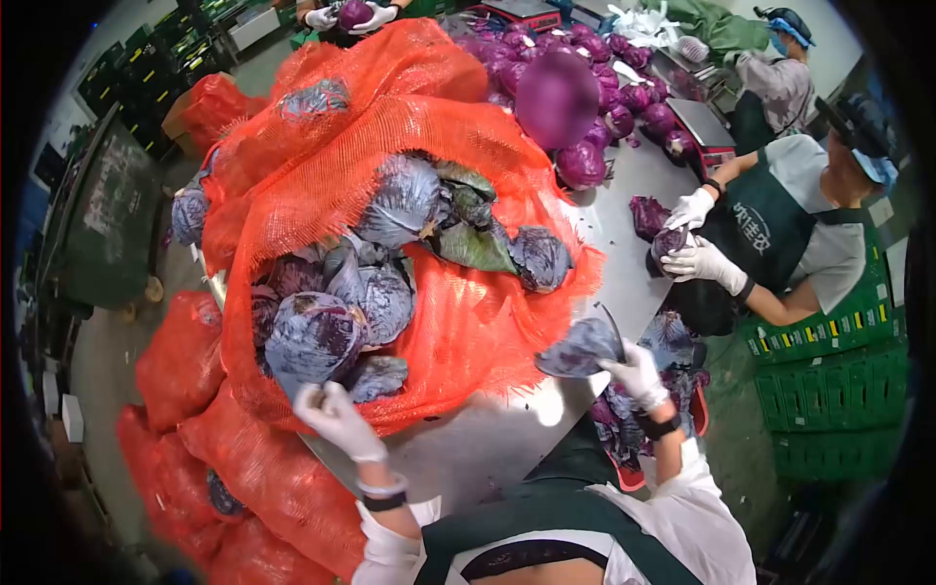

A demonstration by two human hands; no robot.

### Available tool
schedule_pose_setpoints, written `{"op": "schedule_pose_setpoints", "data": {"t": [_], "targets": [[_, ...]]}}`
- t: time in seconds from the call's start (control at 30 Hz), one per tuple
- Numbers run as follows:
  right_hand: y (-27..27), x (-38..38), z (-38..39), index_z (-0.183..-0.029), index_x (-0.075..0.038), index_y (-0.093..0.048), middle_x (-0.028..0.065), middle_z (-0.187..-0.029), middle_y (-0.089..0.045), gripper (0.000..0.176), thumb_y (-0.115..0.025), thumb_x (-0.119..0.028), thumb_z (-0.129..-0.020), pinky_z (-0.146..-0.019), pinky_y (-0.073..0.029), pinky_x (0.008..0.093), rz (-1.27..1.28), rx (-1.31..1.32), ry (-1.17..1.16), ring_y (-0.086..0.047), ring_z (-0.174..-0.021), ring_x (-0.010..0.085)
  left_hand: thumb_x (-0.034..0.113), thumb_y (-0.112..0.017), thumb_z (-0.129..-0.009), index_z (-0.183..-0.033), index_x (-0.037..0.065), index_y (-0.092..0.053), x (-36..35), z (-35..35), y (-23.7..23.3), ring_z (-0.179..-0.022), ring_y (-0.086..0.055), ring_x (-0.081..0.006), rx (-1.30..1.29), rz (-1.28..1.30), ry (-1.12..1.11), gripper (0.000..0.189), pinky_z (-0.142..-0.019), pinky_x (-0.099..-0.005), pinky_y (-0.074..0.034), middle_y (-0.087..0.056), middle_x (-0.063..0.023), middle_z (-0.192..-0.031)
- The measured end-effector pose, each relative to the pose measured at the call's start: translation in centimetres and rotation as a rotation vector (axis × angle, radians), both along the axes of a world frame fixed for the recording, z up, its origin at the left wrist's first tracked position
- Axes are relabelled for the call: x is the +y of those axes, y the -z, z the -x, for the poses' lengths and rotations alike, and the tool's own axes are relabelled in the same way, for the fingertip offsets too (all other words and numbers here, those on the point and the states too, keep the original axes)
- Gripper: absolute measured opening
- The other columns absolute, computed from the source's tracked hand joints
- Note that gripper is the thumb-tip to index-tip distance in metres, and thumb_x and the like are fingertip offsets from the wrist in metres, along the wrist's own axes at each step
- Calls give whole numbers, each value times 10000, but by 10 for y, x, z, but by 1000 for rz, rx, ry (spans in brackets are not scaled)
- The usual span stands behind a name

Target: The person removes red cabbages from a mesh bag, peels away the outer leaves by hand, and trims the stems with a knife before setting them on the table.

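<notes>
Red mesh forms the sack (pixel 468 336) across the centre of the frame, its folds covering part of the cabbages inside. Left of centre, one cabbage (pixel 310 338) sits in the sack's mouth, its underside out of sight. Beside its lower edge is the left hand (pixel 339 421), fingers curled; I cannot tell whether they touch the cabbage or pinch anything. Right of centre, the right hand (pixel 639 378) has its fingers clamped on a dark leaf (pixel 582 349); a thin dark curve at the leaf's upper edge is hard to make out. Below that hand, a forearm and sleeve partly cover a leaf-filled red tub (pixel 632 478). Much of the bench (pixel 419 466) lies under the sack. Upper centre, a round blur hides part of the peeled heads (pixel 582 166). Top left of centre, another person's gloved hands (pixel 375 18) are cut off by the frame.
</notes>
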State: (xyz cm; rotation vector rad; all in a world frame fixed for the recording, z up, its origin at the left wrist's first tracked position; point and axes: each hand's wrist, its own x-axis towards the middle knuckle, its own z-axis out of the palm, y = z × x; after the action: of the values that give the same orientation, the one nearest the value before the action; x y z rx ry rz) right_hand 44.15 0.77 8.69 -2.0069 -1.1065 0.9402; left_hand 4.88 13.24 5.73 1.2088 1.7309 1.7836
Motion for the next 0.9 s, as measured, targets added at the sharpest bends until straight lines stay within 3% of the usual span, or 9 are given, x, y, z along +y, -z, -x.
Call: {"op": "schedule_pose_setpoints", "data": {"t": [0.17, 0.27, 0.37, 0.43, 0.47, 0.57, 0.63, 0.7, 0.9], "targets": [[28, -46, -90, -1219, -94, -495, 176, -975, -594, 591, -730, -138, -678, -645, -492, 394, 89, -900, -55, -598, -733, 356, 215, -584, -902, -1250, -22, -455, 76, 76, -44, -1015, -494, -182, 188, 161, 24, 440, -903, -307, -388, -520, -109, -1112], [4, -6, -45, -1263, -98, -477, 148, -1047, -592, 620, -717, -161, -695, -731, -496, 375, -158, -523, -62, -609, -864, 321, 240, -534, -926, -1265, -23, -447, 77, 86, -41, -1071, -476, -174, -242, 338, 499, 438, -976, -313, -348, -488, -93, -1227], [-15, 40, 53, -1253, -64, -511, 64, -1063, -609, 488, -641, -253, -822, -757, -485, 287, 24, 401, -232, -593, -908, 154, 182, -568, -886, -1297, -12, -413, 61, 87, -19, -1188, -429, -215, 234, 160, 454, 480, -1057, -332, -273, -461, -111, -1292], [9, 66, 118, -1329, -51, -409, 22, -976, -607, 503, -593, -188, -882, -445, -367, 186, 15, 880, -278, -443, -505, 28, 152, -621, -838, -1345, 25, -350, 22, 63, -23, -1236, -381, -232, -27, 126, 534, 589, -1072, -348, -243, -415, -110, -1338], [20, 79, 145, -1378, -99, -367, 51, -1130, -578, 624, -610, -356, -865, -510, -412, 202, 48, 984, -304, -441, -558, 29, 148, -669, -791, -1376, 71, -306, 11, 71, -3, -1283, -323, -242, 127, 121, 522, 693, -1061, -358, -266, -358, -103, -1386], [51, 111, 208, -1418, -95, -241, 82, -1244, -516, 745, -590, -438, -857, -510, -444, 276, 153, 1108, -383, -540, -622, 134, 264, -687, -794, -1299, 62, -364, -20, 43, -21, -1318, -273, -249, 199, 21, 635, 632, -1063, -352, -264, -309, -102, -1423], [56, 111, 235, -1190, -111, -432, 43, -954, -537, 484, -593, -432, -866, -411, -425, 213, 112, 1168, -301, -543, -512, 105, 390, -617, -855, -1270, 26, -366, -10, 41, 1, -1275, -332, -247, -33, 14, 605, 606, -1055, -352, -272, -331, -131, -1387], [63, 107, 238, -1143, -122, -435, 31, -914, -537, 444, -610, -414, -859, -411, -424, 212, 85, 1217, -203, -541, -519, 98, 353, -642, -851, -1295, 30, -354, -6, 35, 20, -1234, -367, -236, -306, 55, 591, 620, -1047, -349, -280, -361, -133, -1345], [57, 67, 206, -1145, -128, -436, -23, -785, -547, 454, -705, -256, -803, -465, -418, 196, -94, 1066, 53, -503, -560, 62, 228, -722, -790, -1342, 36, -275, -35, -24, 16, -1199, -374, -229, -114, 142, 638, 736, -1044, -346, -280, -364, -115, -1295]]}}
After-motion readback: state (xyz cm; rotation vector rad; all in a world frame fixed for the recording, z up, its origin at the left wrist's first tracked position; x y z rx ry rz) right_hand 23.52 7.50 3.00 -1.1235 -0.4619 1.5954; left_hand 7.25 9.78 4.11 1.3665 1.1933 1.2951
